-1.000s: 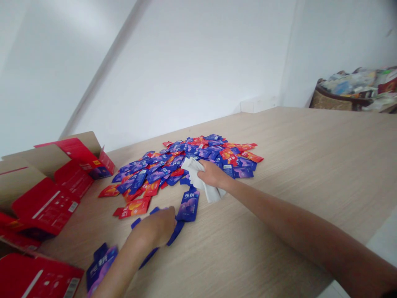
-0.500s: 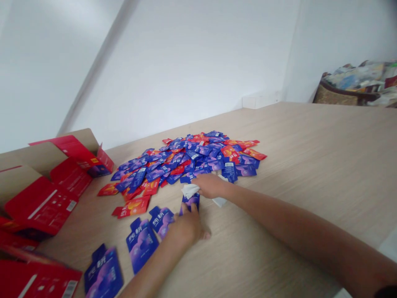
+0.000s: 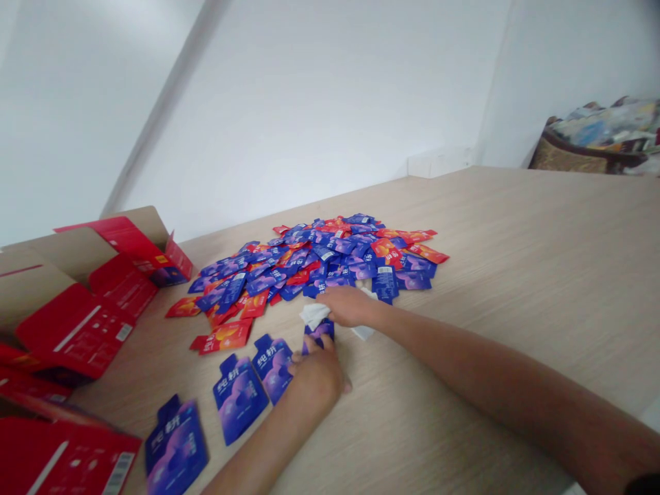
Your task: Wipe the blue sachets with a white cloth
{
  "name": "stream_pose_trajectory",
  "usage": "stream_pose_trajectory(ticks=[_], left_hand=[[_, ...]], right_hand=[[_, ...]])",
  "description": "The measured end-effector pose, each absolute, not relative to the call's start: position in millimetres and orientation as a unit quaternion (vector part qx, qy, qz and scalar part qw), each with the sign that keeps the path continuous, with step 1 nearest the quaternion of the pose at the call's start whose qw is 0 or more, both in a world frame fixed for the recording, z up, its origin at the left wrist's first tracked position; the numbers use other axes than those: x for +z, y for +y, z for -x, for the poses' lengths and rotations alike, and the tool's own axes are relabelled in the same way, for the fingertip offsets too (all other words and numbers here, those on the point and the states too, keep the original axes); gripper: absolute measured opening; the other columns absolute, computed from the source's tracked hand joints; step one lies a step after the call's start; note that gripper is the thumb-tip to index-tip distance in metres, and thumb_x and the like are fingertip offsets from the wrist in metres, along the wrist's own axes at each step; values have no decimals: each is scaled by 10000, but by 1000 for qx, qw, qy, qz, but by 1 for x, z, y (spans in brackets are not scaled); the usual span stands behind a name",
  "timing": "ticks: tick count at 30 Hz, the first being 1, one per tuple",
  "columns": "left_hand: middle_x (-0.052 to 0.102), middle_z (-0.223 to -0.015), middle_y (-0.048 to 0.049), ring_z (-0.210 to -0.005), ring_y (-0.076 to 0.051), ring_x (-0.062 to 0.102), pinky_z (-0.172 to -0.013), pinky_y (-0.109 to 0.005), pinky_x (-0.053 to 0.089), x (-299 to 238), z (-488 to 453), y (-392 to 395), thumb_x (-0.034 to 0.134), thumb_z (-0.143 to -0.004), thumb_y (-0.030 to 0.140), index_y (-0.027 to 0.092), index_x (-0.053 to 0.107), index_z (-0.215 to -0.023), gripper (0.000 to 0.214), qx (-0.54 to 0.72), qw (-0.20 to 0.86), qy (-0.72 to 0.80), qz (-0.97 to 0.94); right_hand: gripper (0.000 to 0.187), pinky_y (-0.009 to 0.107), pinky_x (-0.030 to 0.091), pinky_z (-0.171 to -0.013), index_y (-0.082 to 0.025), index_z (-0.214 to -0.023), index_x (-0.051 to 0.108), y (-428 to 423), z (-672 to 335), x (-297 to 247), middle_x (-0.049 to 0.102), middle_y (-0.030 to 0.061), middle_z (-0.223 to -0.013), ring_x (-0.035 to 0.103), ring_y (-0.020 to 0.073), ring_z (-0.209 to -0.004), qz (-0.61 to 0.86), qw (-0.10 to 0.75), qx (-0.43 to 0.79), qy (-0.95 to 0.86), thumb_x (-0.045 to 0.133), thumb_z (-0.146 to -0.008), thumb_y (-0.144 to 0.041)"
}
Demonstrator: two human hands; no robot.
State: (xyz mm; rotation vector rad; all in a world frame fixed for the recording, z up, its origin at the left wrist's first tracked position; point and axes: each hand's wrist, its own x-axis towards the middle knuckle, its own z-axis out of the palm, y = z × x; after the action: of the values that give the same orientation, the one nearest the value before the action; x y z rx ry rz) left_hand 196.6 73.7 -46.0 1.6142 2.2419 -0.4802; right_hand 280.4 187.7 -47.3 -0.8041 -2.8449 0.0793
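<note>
My right hand is closed round a crumpled white tissue, pressing it on the top end of a purple sachet. More white material sticks out behind that hand. My left hand rests with spread fingers on the lower part of the same sachet, hiding much of it. Beside the left hand lie two more purple sachets, a nearer one and another. A further purple sachet lies apart, close to the bottom edge of view.
A broad pile of purple and red sachets spreads behind my hands on the wooden table. Open red boxes line the left side. A white wall rises behind, with a small white box against it. An armchair heaped with bags stands far right.
The view has shifted slightly. My left hand has moved a little off the neighbouring purple sachet, which now shows more fully. My right hand still keeps the tissue on the sachet's top.
</note>
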Motion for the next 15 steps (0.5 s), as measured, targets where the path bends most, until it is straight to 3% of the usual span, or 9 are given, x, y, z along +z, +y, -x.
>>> stream_pose_trajectory(ticks=[7, 12, 15], left_hand=[[96, -1489, -294, -1255, -507, 305, -913, -586, 398, -44, -201, 81, 777, -508, 256, 165, 153, -1443, 1128, -204, 194, 798, -533], [232, -1463, -292, -1256, -498, 315, -922, -596, 386, -47, -203, 82, 767, -518, 225, 145, 161, -1440, 1107, -214, 189, 807, -518], [194, -1481, -283, -1251, -506, 317, -906, -598, 399, -48, -204, 81, 775, -513, 237, 168, 164, -1441, 1114, -213, 183, 813, -510]], right_hand=[[286, 302, 431, -741, -184, -1090, 533, 179, -282, -37, 598, 99, -1039, 577, 220, -946, 260, 141, 36, -954, 507, -812, -248], [222, 272, 426, -645, -210, -1000, 568, 170, -268, -44, 626, 65, -948, 603, 210, -860, 201, 95, 73, -972, 532, -792, -276], [250, 298, 436, -676, -207, -1037, 566, 178, -268, -47, 625, 92, -982, 600, 230, -888, 252, 85, 51, -963, 528, -802, -284]])
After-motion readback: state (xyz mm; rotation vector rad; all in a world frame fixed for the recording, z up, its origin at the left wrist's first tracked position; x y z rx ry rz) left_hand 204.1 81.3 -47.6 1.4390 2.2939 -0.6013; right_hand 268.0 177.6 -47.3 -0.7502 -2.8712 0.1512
